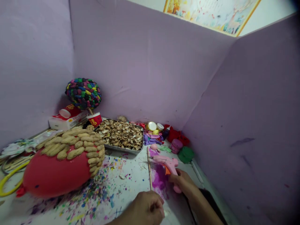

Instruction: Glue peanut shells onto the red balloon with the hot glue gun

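- Right hand [184, 181] is wrapped around the handle of a pink glue gun [167, 162], right of centre, nozzle up against a thin stick [149, 168].
- Left hand [150, 204] is curled narrow near the front; the stick's lower end vanishes behind it, and I can't tell whether it's gripped.
- Here's the metal tray [124, 150], filled with peanut shells [122, 134]!
- Behind left, a red paper cup [95, 119] carries the stem of a multicoloured ball [83, 93]; another red cup [71, 110] lies tipped on a white box [59, 122].
- Purple tub [176, 146] and green tub [186, 154] sit on the right, contents hidden.
- A red balloon [56, 175], partly coated in whole peanuts [75, 152], takes the left side.
- Between balloon and stick runs paint-spattered tabletop [131, 184]; purple panels [145, 72] bound the back and both sides.
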Demonstrator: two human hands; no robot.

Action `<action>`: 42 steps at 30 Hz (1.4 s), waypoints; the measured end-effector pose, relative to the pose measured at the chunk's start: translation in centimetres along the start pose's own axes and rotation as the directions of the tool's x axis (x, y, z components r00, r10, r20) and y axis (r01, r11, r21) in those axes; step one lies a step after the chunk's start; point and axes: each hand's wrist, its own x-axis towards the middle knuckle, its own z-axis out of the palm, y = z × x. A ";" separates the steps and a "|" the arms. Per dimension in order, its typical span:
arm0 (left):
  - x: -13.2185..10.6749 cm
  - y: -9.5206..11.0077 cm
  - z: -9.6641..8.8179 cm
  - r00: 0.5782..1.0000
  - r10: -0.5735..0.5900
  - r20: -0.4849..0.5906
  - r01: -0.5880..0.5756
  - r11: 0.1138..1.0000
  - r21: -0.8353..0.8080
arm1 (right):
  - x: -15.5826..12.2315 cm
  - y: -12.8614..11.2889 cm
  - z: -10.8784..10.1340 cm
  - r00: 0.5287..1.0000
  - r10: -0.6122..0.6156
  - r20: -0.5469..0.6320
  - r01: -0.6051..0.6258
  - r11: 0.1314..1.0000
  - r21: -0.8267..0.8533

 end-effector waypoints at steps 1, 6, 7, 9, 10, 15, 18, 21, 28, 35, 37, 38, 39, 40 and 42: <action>0.1 -0.2 0.1 1.000 0.012 -0.002 -0.012 1.000 -0.006 | -0.3 -0.1 0.0 1.000 -0.004 0.017 0.003 0.998 0.061; 0.4 1.3 -0.9 0.979 -0.123 -0.164 0.086 0.973 -0.216 | -2.6 -2.0 1.0 0.978 -0.118 0.169 0.033 0.900 0.435; 0.3 2.1 -1.6 0.964 -0.152 -0.216 0.098 0.965 -0.242 | -3.0 -2.6 1.4 0.969 -0.152 0.193 0.039 0.871 0.489; 0.0 3.9 -3.4 0.906 -0.130 -0.402 0.045 0.976 -0.215 | -3.6 -4.0 2.5 0.958 -0.197 0.210 0.061 0.852 0.519; -0.3 4.7 -4.3 0.875 -0.107 -0.472 0.023 0.984 -0.179 | -3.7 -4.6 3.1 0.955 -0.210 0.209 0.078 0.857 0.509; -1.6 5.7 -6.4 0.803 -0.193 -0.564 0.127 0.980 -0.154 | -3.3 -6.4 6.7 0.961 -0.209 0.179 0.132 0.922 0.364; -1.7 4.5 -6.2 0.807 -0.222 -0.547 0.168 0.975 -0.148 | -3.1 -6.0 8.2 0.969 -0.190 0.154 0.128 0.930 0.343; -1.4 3.4 -6.1 0.829 -0.212 -0.518 0.166 0.977 -0.135 | -3.2 -5.3 8.7 0.979 -0.160 0.123 0.112 0.938 0.329; -1.1 2.9 -5.9 0.833 -0.190 -0.520 0.146 0.981 -0.124 | -3.3 -4.9 8.6 0.978 -0.167 0.125 0.119 0.938 0.325; -0.8 2.2 -7.4 0.700 -0.222 -0.678 0.116 0.973 -0.199 | -5.1 -4.1 5.4 0.957 -0.264 0.116 0.203 0.903 0.378; -0.7 1.8 -7.7 0.680 -0.196 -0.707 0.079 0.978 -0.195 | -6.0 -3.0 4.5 0.956 -0.266 0.126 0.189 0.883 0.430; -0.6 1.6 -7.8 0.676 -0.181 -0.714 0.065 0.980 -0.188 | -6.4 -2.4 4.2 0.958 -0.257 0.125 0.178 0.878 0.444; -0.6 1.4 -7.8 0.675 -0.172 -0.718 0.057 0.982 -0.181 | -6.7 -1.8 4.0 0.959 -0.249 0.132 0.165 0.877 0.451; -0.6 1.3 -7.7 0.675 -0.168 -0.718 0.056 0.983 -0.177 | -7.0 -1.2 3.9 0.956 -0.248 0.155 0.156 0.882 0.446; -0.7 1.2 -7.6 0.672 -0.183 -0.718 0.079 0.981 -0.177 | -7.2 -0.4 3.9 0.947 -0.256 0.196 0.155 0.894 0.420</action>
